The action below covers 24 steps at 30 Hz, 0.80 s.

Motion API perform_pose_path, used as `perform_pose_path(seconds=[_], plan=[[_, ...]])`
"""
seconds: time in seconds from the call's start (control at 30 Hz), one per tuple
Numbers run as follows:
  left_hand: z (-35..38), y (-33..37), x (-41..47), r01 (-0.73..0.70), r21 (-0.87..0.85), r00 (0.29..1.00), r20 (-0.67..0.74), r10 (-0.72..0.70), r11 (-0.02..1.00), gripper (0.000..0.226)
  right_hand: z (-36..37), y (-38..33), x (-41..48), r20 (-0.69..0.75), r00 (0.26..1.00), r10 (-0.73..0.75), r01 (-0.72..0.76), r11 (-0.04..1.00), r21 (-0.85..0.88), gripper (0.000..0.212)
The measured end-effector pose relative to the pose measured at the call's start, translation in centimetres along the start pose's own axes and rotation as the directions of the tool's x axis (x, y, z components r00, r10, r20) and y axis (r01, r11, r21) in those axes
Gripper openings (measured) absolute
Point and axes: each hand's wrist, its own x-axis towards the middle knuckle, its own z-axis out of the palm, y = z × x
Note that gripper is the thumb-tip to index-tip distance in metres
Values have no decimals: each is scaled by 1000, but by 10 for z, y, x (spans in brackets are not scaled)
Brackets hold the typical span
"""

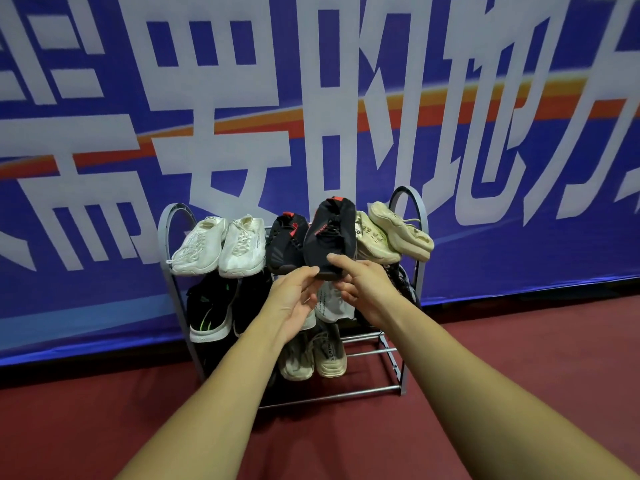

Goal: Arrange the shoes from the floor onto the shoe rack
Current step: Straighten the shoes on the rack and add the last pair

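Both hands pinch the toe of the black knit sneaker (pixel 329 235) over the shoe rack (pixel 408 209) top tier: left hand (pixel 294 299), right hand (pixel 363 289). It looks light and floppy; the firmer sole edge is probably better to hold.

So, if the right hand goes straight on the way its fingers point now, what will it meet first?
Most likely the black shoe with red trim: the right hand points up and left at its toe end, the thumb seemingly already touching it. Depth is hard to judge.

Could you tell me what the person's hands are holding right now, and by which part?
A black shoe with red accents, gripped at its near end by both the left hand and right hand, over the rack's top shelf.
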Motion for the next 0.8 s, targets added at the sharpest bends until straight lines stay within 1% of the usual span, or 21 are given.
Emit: perform_pose_path(seconds=[0.07, 0.1, 0.17, 0.23, 0.3, 0.33, 0.4, 0.43, 0.5, 0.57, 0.73, 0.8], plan=[[6, -2, 3, -30, 17, 999, -10, 30, 999, 12, 3, -1, 1, -61, 997, -41, 38, 998, -47, 25], [8, -3, 4, -46, 24, 999, -15, 46, 999, 14, 2, -2, 2, -87, 995, -53, 50, 998, -41, 22], [13, -4, 6, -57, 35, 998, -25, 58, 998, 13, 1, -3, 7, -111, 993, -47, 51, 998, 34, 20], [15, -4, 7, -22, 37, 999, -46, 24, 999, 6, -2, -5, 12, -112, 994, -12, 29, 988, 152, 14], [11, -7, 10, 59, 27, 994, -92, -56, 998, 24, -4, -6, 16, -113, 993, 26, 1, 974, 229, 9], [6, -8, 12, 97, 20, 987, -133, -93, 995, 32, -5, -6, 19, -118, 992, 51, -21, 970, 243, 10], [-5, -10, 15, 151, -6, 963, -224, -148, 989, 43, -5, -2, 22, -141, 984, 106, -66, 963, 263, 9], [-10, -9, 18, 158, -24, 952, -260, -159, 987, 44, -4, 1, 23, -159, 979, 130, -81, 956, 282, 5], [-18, -4, 23, 135, -56, 945, -292, -145, 989, 41, -4, 7, 30, -217, 962, 167, -95, 947, 307, 6], [-21, 3, 28, 101, -81, 948, -295, -121, 992, 33, -5, 12, 37, -260, 948, 181, -92, 943, 321, 8], [-23, 9, 40, 106, -53, 950, -288, -117, 993, 20, -6, 12, 48, -274, 943, 189, -69, 916, 396, 6], [-24, 5, 44, 101, -69, 952, -284, -117, 992, 13, -5, 12, 50, -264, 946, 189, -72, 916, 395, 5]])
